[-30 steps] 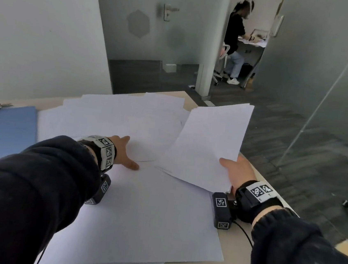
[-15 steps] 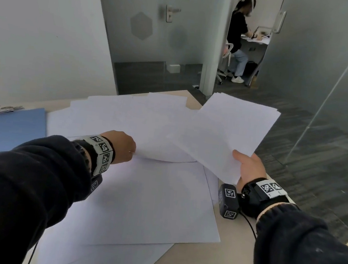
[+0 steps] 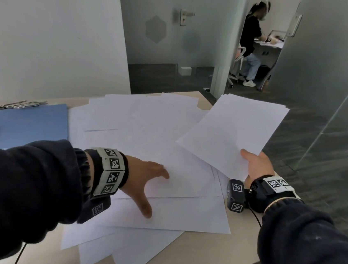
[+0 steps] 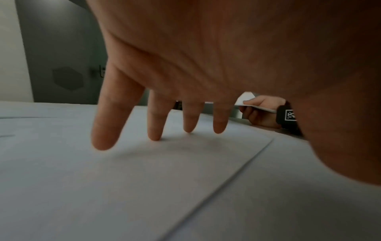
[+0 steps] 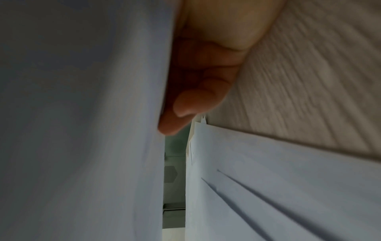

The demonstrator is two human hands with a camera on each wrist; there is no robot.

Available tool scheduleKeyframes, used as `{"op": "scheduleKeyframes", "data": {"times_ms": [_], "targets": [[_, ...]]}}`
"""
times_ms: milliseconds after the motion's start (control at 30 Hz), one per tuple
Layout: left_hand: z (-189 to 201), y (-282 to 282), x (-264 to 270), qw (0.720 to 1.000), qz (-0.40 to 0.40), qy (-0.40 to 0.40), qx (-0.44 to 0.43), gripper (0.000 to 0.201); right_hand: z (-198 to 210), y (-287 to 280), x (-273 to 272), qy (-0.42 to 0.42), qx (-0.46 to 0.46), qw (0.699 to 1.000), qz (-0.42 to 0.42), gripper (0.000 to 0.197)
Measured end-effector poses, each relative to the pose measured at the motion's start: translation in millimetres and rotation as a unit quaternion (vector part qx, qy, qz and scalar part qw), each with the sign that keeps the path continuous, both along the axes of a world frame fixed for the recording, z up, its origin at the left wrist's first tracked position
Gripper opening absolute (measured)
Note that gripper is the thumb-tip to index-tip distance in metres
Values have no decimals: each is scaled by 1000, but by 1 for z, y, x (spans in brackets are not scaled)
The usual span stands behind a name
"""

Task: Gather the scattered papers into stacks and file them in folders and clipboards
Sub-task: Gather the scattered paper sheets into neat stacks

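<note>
Several white sheets (image 3: 147, 129) lie scattered and overlapping across the beige table (image 3: 215, 256). My left hand (image 3: 146, 178) is spread flat over the top sheet near the middle, its straight fingers (image 4: 153, 127) touching the sheet (image 4: 144, 171). My right hand (image 3: 255, 166) pinches the near corner of a small stack of sheets (image 3: 233, 133) and holds it lifted above the table's right edge. In the right wrist view the fingers (image 5: 185, 104) press against the underside of the held stack (image 5: 82, 114), with loose sheets (image 5: 278, 187) below. A blue folder (image 3: 25, 125) lies open at the left.
Metal clips (image 3: 19, 104) rest behind the folder by the white wall. The table ends just right of my right wrist, with dark floor beyond. A glass partition (image 3: 345, 85) stands at the right. A person (image 3: 251, 43) sits at a desk in the far room.
My right hand lifted the stack off the table and carried it right. My left hand, curled half a second ago, spread flat and moved right over the top sheet.
</note>
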State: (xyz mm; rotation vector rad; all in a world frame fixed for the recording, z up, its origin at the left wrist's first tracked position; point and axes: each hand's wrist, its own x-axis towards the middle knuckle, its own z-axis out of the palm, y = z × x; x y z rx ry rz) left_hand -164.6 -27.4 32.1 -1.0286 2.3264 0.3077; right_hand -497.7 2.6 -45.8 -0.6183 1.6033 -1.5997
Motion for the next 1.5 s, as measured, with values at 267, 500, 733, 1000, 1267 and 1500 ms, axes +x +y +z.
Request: {"op": "scheduleKeyframes", "data": {"times_ms": [267,500,733,1000,1267,1500], "targets": [[-21,5,0,999,20,-3,-27,137,2,2,5,-3,-3,1000,-6,15],[-16,-10,1,995,63,44,-69,116,4,2,6,-26,-17,999,-21,12],[-26,6,-7,998,28,14,-51,125,5,2,7,-24,-23,999,-21,16],[-25,17,-26,995,-41,41,-85,106,-3,-2,0,-10,-23,1000,-10,12],[-26,22,-32,994,-36,40,-92,100,-2,0,2,-9,-26,999,-17,11],[-29,24,-23,994,-50,34,-94,102,-4,-1,-3,-6,-20,1000,-11,21]]}}
